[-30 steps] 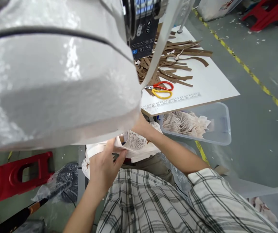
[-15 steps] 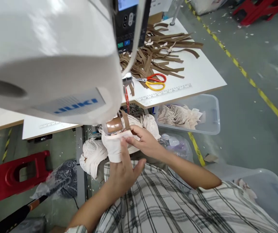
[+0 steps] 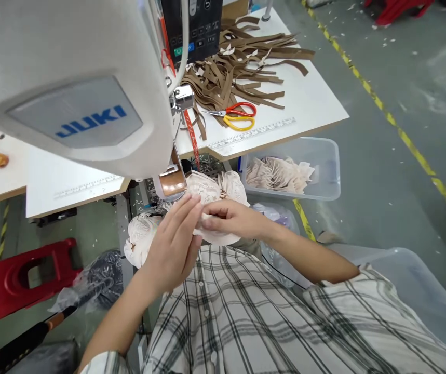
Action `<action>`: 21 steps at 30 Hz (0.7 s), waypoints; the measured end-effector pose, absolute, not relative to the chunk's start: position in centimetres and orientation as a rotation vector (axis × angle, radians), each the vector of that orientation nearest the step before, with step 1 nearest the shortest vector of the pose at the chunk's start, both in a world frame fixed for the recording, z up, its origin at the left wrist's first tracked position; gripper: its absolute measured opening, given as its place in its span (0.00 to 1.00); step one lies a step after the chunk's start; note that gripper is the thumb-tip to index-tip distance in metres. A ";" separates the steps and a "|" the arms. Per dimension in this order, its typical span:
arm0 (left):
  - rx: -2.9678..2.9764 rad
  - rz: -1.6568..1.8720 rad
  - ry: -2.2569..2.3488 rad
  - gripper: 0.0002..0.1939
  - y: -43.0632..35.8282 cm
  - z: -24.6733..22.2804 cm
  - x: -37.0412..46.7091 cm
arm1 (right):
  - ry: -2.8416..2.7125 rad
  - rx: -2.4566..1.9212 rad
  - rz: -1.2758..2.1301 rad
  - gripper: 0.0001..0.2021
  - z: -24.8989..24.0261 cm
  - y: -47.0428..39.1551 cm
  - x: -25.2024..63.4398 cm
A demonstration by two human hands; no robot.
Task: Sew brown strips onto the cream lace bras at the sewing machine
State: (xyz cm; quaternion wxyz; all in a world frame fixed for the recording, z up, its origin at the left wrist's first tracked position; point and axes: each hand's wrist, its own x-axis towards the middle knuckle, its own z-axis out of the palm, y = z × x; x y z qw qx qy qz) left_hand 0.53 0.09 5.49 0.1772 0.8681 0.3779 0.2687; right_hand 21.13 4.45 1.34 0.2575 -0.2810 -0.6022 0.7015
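A pale pink lace garment piece (image 3: 218,238) lies low in front of my shirt, partly covered by my hands. My right hand (image 3: 235,218) pinches it between thumb and bent fingers. Over its left side my left hand (image 3: 174,243) is stretched out flat, fingers long and thumb apart; whether its fingertips touch the cloth is hard to see. Just beyond the fingertips is the copper-coloured end (image 3: 173,183) of the sewing machine's (image 3: 90,114) lower arm. More pale lace pieces (image 3: 203,186) bunch behind my hands, and another lace bundle (image 3: 142,236) hangs at the left.
On the white table (image 3: 316,111) lie brown fabric strips (image 3: 230,78) and scissors (image 3: 240,115) with red and yellow handles. A clear bin (image 3: 334,171) holds pale cloth pieces (image 3: 281,174). A red stool (image 3: 51,265) stands on the floor at the left.
The garment piece has come away from the machine's copper-coloured end, towards me and to the right. My left hand has moved left and up. The whole view has shifted somewhat.
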 end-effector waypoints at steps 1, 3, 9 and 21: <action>2.479 0.661 1.098 0.17 0.5 5.3 0.7 | -1.813 -0.767 1.773 0.14 1.5 4.4 21.1; 2.401 0.470 1.301 0.12 1.1 4.6 0.7 | -2.187 -0.821 1.354 0.13 1.4 4.2 20.9; 1.073 0.341 1.194 0.22 1.9 0.9 -0.6 | -2.450 -0.952 0.259 0.14 -1.5 3.8 19.9; 1.227 0.731 1.379 0.17 -0.1 1.0 -0.1 | -2.081 -1.011 0.441 0.10 -2.7 3.3 18.5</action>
